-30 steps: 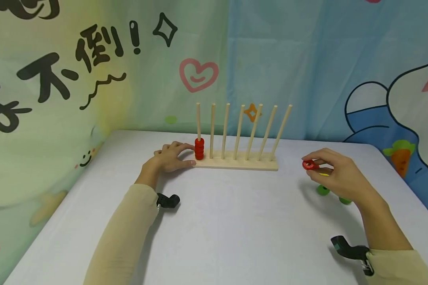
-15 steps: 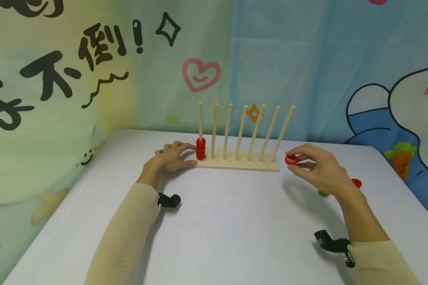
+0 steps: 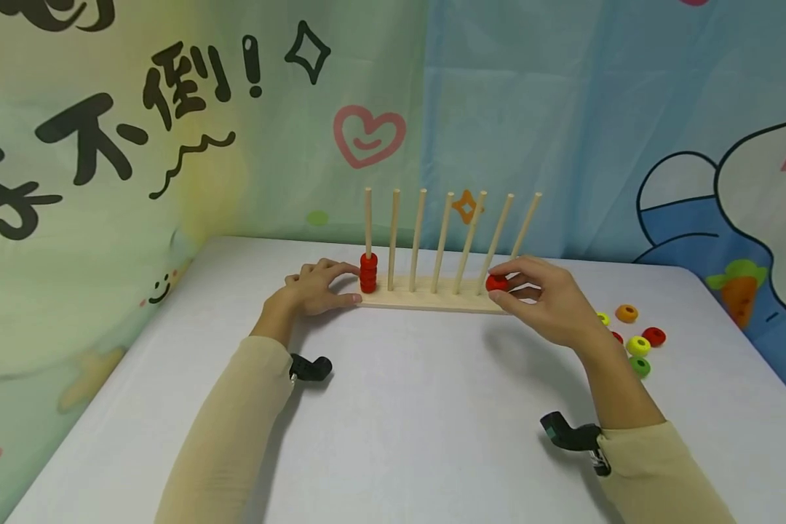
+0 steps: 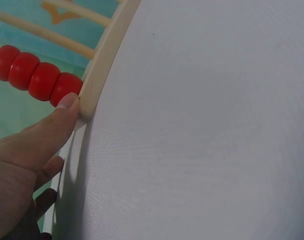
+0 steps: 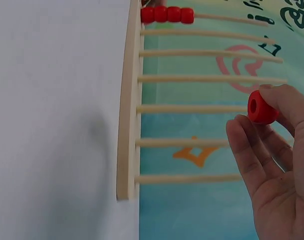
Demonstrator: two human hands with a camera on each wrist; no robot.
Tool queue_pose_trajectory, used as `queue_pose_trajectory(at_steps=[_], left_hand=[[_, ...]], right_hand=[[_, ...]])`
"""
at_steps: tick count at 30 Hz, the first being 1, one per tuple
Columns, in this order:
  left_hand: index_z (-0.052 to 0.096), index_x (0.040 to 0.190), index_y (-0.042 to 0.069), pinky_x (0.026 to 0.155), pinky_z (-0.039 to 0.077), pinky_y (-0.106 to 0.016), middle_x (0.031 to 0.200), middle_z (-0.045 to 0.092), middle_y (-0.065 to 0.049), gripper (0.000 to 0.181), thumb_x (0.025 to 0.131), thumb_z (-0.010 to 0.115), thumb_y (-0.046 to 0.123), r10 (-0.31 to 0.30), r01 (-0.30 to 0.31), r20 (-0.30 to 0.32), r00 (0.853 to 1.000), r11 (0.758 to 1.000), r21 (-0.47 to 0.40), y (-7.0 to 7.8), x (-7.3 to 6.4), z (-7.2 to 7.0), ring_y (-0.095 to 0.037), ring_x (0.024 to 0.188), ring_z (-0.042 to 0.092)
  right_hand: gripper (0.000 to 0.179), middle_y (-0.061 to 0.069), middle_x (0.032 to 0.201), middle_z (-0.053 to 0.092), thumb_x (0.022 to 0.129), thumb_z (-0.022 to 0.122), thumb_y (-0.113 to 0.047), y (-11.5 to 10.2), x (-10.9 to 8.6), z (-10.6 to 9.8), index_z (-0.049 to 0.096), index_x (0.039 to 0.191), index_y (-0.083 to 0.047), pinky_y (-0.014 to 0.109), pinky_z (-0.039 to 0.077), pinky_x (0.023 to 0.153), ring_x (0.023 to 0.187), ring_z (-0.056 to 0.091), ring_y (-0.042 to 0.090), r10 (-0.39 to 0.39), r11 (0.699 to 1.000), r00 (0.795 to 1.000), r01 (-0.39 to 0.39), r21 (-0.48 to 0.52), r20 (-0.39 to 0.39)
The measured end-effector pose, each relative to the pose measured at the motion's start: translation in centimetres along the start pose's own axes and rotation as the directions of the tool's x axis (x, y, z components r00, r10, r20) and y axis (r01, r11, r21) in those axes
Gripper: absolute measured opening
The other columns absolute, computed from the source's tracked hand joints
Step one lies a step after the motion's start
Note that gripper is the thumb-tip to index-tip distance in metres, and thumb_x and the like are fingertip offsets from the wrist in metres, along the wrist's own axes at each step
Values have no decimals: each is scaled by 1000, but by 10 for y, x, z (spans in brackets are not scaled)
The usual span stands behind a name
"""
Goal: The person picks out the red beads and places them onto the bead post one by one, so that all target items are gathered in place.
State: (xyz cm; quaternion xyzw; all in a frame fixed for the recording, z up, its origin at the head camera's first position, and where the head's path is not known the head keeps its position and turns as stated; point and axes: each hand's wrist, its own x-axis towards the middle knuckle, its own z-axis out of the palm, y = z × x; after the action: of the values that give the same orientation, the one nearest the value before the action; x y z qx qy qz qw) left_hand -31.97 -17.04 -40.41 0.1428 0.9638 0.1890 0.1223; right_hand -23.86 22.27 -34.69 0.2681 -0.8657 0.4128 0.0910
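1. Since half a second ago, the right hand [image 3: 553, 298] has carried a red bead [image 3: 495, 283] leftward, from beside the right end of the wooden peg rack [image 3: 419, 298] to over that end, as the head view shows it.
2. At the rack's left end, the left hand [image 3: 314, 291] grips the edge between thumb and forefinger.
3. Four red beads [image 3: 368, 273] sit stacked low on the rack's leftmost peg [image 3: 368, 222]; six more pegs stand in a row to its right.
4. Near the rack's right-end pegs, the right hand's thumb and fingertips pinch the red bead, which is off the pegs.
5. Right of the rack, on the tabletop [image 3: 399, 407], lie a yellow bead [image 3: 604, 319] and a scarlet bead [image 3: 618, 337], both partly hidden by the right arm, then an orange bead [image 3: 626, 313], a second yellow bead [image 3: 638, 346], a green bead [image 3: 640, 366] and another scarlet bead [image 3: 653, 336].
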Motion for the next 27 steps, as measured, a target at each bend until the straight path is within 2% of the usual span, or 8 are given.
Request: queue_pose_trajectory(at_steps=[5, 11, 15, 19, 23, 27], left_hand=[[42, 145, 41, 99, 26, -65, 155, 29, -7, 67, 86, 59, 68, 2, -2, 6, 1000, 1000, -14, 1, 0, 0, -39, 135, 28], [41, 145, 42, 98, 26, -65, 155, 29, -6, 68, 85, 58, 69, 1, -1, -2, 1000, 1000, -10, 0, -1, 0, -39, 135, 27], [41, 145, 42, 98, 25, -66, 155, 29, -6, 68, 85, 58, 70, 4, -4, -8, 1000, 1000, -5, 0, 1, 1, -40, 135, 27], [42, 144, 43, 98, 25, -66, 155, 29, -6, 68, 85, 58, 71, 4, -4, -9, 1000, 1000, -7, 0, 1, 1, -40, 136, 26], [42, 144, 42, 99, 25, -66, 155, 29, -6, 68, 85, 58, 70, -5, 4, -12, 1000, 1000, -3, 0, 1, 0, -40, 136, 27], [42, 145, 41, 98, 25, -66, 155, 29, -6, 67, 86, 59, 68, -9, 9, -11, 1000, 1000, -5, 0, -1, 0, -40, 136, 27]], right_hand=[[29, -1, 108, 65, 89, 74, -11, -2, 10, 8, 67, 117, -13, 19, 52, 82, 95, 66, 14, -39, 999, 999, 40, 34, -3], [35, 4, 114, 63, 87, 74, -3, -10, 23, 9, 67, 121, -10, 19, 52, 84, 97, 65, 19, -57, 994, 998, 60, 87, -34], [34, 9, 114, 60, 87, 71, 4, -24, 29, 10, 68, 120, -5, 21, 52, 84, 97, 63, 25, -77, 987, 996, 83, 139, -51], [32, 15, 114, 59, 85, 71, 8, -44, 32, 12, 68, 116, 1, 25, 54, 84, 95, 63, 29, -97, 985, 994, 102, 136, -47], [32, 16, 115, 58, 85, 69, 10, -56, 36, 17, 67, 116, 2, 32, 54, 86, 96, 64, 28, -97, 986, 995, 101, 131, -35], [32, 16, 114, 58, 86, 67, 11, -63, 42, 24, 66, 117, 2, 36, 54, 86, 96, 64, 29, -132, 981, 990, 136, 141, -38]])
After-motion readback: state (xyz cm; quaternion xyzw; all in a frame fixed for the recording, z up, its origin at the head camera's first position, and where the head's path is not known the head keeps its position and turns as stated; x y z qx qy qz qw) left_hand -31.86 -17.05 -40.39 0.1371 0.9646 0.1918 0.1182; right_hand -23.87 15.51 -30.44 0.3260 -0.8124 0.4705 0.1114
